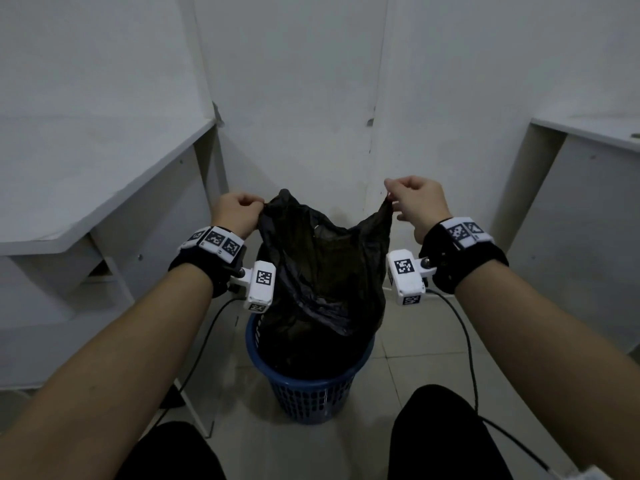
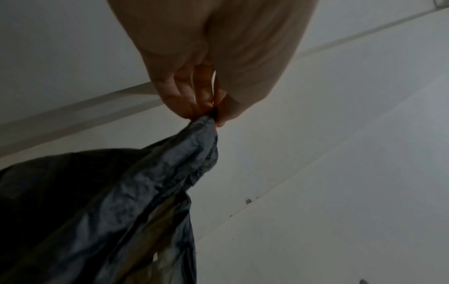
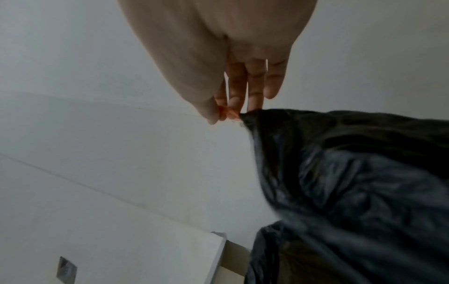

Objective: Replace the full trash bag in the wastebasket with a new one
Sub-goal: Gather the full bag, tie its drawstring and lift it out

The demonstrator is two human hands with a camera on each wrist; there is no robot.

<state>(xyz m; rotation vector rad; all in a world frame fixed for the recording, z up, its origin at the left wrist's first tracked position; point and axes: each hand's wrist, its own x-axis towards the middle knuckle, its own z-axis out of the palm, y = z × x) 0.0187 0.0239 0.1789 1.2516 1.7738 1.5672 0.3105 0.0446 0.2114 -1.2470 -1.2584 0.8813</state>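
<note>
We hold the thin, crinkled black plastic trash bag (image 1: 322,268) by its two top corners, one in each of our hands. Our left hand (image 1: 239,213) has its fingers curled and pinches the left corner between thumb and fingertips (image 2: 194,107); our right hand (image 1: 417,202) pinches the right corner the same way (image 3: 230,113), its little finger loose.

The bag hangs straight down between our hands, its long axis upright, mouth pointing up and stretched sideways from one hand to the other. Its lower end sits inside the round blue perforated plastic wastebasket (image 1: 308,393) on the tiled floor (image 1: 408,362), directly below and between our wrists. Both hands stand level and about equally near the bag, so neither leads.

We judge that what comes next turns on this vertical line: bag bottom and basket opening are stacked. Whether this bag is the full one or the new one we cannot tell.
</note>
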